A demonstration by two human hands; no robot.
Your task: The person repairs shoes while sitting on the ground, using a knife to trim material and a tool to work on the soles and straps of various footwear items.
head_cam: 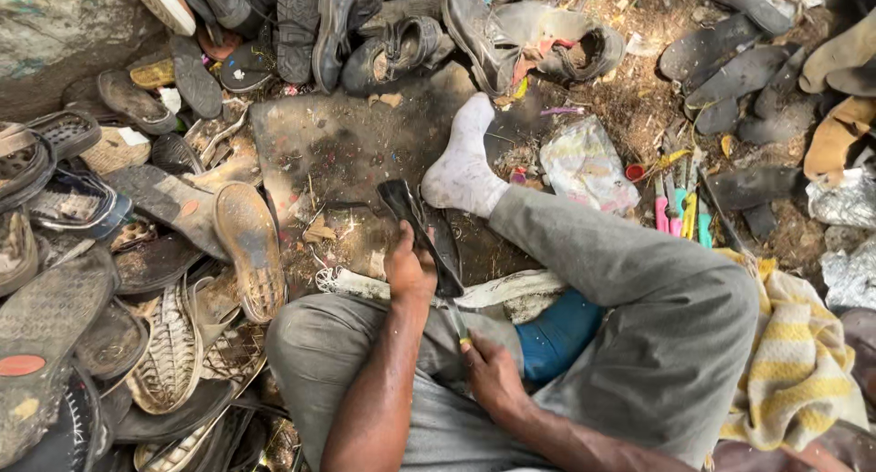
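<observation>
You sit cross-legged on the ground, with your left hand point(408, 269) clamped around a black sole point(418, 228) that stands tilted on the dark board point(328, 144) in front of you. The sole's far tip points away from you, just left of your white sock point(463, 162). Your right hand point(490, 373) sits nearer, over your lap, closed on a knife point(458, 326). Its thin blade runs up toward the sole's near end; I cannot tell whether it touches. The two hands are apart, the left farther out than the right.

Your grey trousers point(639, 299) fill the near middle, and a blue sock point(558, 331) shows between the knees. A white strip point(493, 290) lies across the ground under your left wrist.

To the right of your foot lies a crumpled plastic bag point(589, 166), and beside it a cluster of coloured tool handles point(680, 212) in pink, yellow and green. A yellow-and-white striped cloth point(798, 363) lies at the near right. Worn soles and sandals point(173, 280) crowd the left side, and dark shoes point(392, 34) are heaped along the far edge.
</observation>
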